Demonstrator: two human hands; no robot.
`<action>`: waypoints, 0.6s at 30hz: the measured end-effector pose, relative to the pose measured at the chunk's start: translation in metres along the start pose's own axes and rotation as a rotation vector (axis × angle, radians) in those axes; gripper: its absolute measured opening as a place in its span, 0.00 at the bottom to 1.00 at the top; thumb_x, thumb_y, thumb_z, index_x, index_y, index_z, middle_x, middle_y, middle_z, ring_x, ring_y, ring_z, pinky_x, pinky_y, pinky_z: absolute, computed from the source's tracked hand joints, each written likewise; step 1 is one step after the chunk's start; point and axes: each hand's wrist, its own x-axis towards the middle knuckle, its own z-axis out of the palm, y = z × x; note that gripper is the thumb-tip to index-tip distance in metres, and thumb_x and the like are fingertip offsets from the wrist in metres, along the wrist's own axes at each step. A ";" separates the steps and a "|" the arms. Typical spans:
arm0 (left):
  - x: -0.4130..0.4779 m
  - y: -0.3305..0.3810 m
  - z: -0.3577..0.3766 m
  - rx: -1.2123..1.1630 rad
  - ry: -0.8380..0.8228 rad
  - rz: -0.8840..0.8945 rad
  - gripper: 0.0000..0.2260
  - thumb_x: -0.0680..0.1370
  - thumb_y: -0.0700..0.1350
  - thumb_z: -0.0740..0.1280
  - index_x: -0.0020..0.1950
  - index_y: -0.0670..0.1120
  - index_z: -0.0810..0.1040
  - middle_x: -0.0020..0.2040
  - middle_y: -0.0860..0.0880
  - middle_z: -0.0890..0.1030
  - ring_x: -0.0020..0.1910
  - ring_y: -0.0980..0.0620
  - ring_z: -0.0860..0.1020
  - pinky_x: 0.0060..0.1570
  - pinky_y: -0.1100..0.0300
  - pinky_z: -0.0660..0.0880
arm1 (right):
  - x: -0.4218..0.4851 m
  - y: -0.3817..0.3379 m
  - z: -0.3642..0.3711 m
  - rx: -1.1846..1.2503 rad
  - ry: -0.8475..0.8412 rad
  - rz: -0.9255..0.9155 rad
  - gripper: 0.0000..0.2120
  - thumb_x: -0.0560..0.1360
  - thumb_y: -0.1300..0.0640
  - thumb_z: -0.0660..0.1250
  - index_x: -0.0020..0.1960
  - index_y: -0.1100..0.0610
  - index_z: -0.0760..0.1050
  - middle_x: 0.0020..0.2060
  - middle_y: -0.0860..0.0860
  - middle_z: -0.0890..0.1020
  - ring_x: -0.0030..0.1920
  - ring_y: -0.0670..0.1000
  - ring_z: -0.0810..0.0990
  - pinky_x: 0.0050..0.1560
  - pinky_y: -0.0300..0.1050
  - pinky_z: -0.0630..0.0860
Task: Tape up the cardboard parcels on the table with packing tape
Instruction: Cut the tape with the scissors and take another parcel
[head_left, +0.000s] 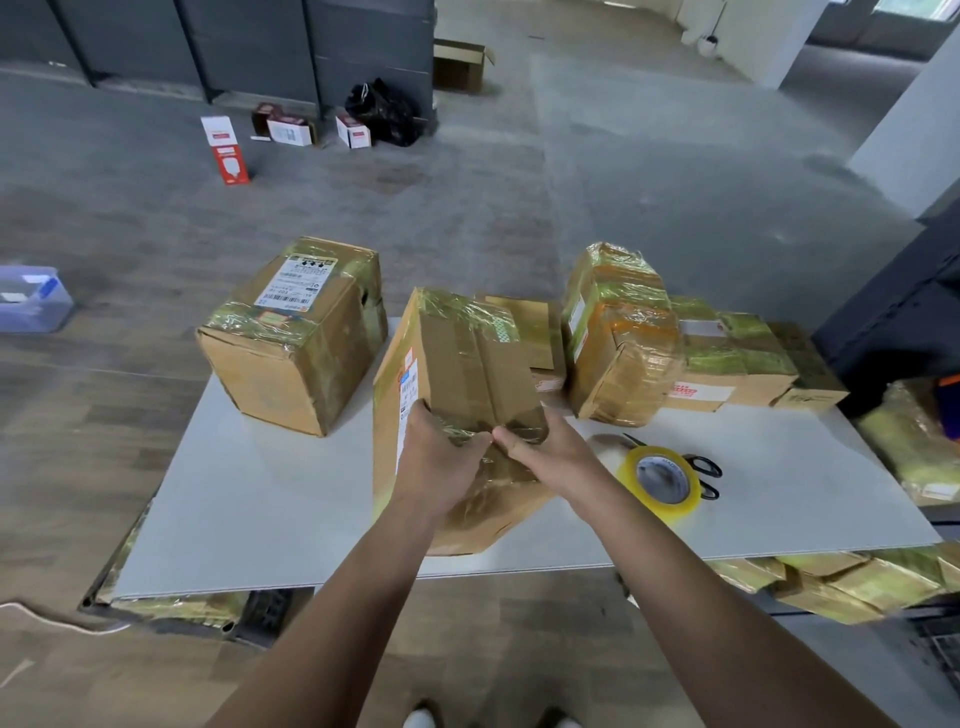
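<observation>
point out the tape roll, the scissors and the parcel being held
tape roll (661, 480), head view, on its yellowish side wall
scissors (702, 465), head view, on a black handle loop
held parcel (470, 364), head view, on its brown top face

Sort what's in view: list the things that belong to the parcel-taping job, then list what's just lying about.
Part of the job:
- middle parcel, pressed by left hand and right hand
- tape roll
- scissors
- left parcel
- right parcels
- table

Lying about:
- red-and-white cartons on floor
- black bag
- open box
- plastic bin
</observation>
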 end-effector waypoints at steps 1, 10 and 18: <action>0.000 -0.001 -0.001 -0.001 0.008 0.002 0.23 0.75 0.46 0.71 0.65 0.46 0.67 0.57 0.51 0.76 0.54 0.50 0.76 0.44 0.62 0.70 | 0.001 0.000 0.000 -0.010 0.010 -0.005 0.19 0.75 0.45 0.70 0.62 0.50 0.73 0.51 0.42 0.80 0.51 0.43 0.79 0.48 0.37 0.72; -0.005 -0.011 -0.010 -0.104 0.067 -0.039 0.11 0.80 0.43 0.63 0.61 0.47 0.68 0.53 0.52 0.77 0.49 0.51 0.78 0.47 0.61 0.72 | -0.007 -0.011 0.003 -0.165 0.028 -0.039 0.15 0.84 0.51 0.56 0.68 0.51 0.72 0.58 0.50 0.80 0.54 0.50 0.76 0.53 0.45 0.71; -0.009 -0.043 -0.015 -0.478 0.024 -0.175 0.09 0.78 0.40 0.67 0.59 0.44 0.77 0.53 0.47 0.84 0.49 0.49 0.83 0.51 0.52 0.79 | -0.027 -0.025 -0.008 -0.323 0.090 -0.134 0.18 0.83 0.51 0.56 0.68 0.56 0.74 0.56 0.56 0.81 0.57 0.56 0.77 0.51 0.46 0.72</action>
